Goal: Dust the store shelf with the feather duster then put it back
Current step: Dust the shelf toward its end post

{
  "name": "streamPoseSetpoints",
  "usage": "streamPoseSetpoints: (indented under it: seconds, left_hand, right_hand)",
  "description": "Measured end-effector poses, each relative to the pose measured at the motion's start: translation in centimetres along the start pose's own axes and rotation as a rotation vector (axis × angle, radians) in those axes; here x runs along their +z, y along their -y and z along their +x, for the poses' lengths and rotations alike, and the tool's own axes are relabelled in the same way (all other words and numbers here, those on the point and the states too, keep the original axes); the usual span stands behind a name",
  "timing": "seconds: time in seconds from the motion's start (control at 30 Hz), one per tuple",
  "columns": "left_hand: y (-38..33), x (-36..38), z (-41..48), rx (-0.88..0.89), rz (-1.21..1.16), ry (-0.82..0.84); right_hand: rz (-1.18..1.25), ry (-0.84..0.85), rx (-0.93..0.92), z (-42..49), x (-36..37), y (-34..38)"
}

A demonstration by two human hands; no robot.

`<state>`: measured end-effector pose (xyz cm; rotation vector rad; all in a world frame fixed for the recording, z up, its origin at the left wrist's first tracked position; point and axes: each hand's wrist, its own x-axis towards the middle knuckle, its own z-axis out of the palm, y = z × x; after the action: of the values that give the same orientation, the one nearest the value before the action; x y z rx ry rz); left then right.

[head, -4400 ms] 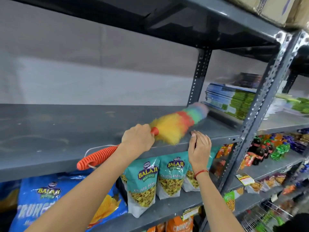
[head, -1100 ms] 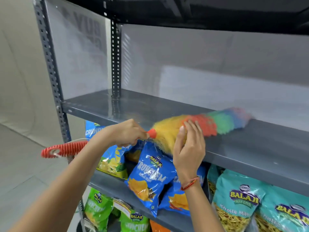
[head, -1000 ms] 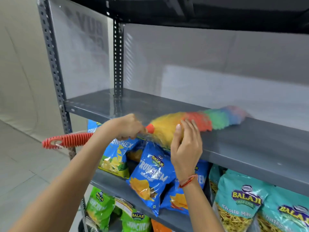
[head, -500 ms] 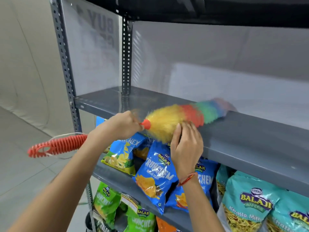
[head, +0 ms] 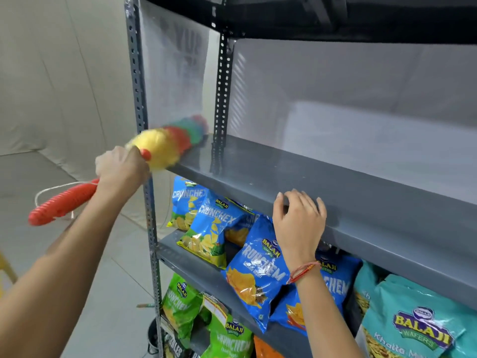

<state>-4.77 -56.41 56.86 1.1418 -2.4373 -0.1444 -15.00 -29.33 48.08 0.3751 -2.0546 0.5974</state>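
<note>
The feather duster (head: 165, 144) has a fluffy head banded yellow, red, green and blue, and a ribbed red handle that sticks out down-left with a white cord loop. My left hand (head: 121, 167) grips the handle just below the head. The head lies blurred across the left end of the grey metal shelf (head: 322, 184), against the corner upright. My right hand (head: 299, 220) rests on the shelf's front lip, fingers curled over the edge, holding nothing.
Perforated grey uprights (head: 136, 94) frame the rack's left end. Blue snack bags (head: 255, 270) lie on the shelf below, green bags (head: 227, 332) lower, teal bags (head: 413, 326) at the right. A dark shelf (head: 335, 16) hangs overhead. A pale wall and floor lie to the left.
The duster has swept left along the shelf to its left end. My right hand has come off the feathers and now sits on the shelf's front lip.
</note>
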Motion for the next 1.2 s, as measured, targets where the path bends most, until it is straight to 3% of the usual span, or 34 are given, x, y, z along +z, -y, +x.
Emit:
streamPoseSetpoints:
  seconds: [0.1,0.23,0.6,0.9,1.2]
  left_hand:
    - [0.4,0.9,-0.8,0.06,-0.054,0.081]
    - [1.1,0.7,-0.3,0.005,-0.094,0.234]
    - [0.9,1.8,3.6,-0.146,0.0,0.171]
    - [-0.4,3.4,7.5,-0.154,-0.025,0.158]
    - [-2.7,4.1,8.7,-0.019,-0.016,0.105]
  right_hand:
    - [0.105,0.029,-0.03,0.9,1.0,1.9]
    - [0.21,0.062,-0.08,2.0,2.7,5.0]
    - [0.264,0.308,-0.152,2.6,7.2,9.3]
    - [0.121,0.248,-0.144,2.2,8.1,9.7]
    - [0.055,0.256,-0.181,1.9,8.2,9.7]
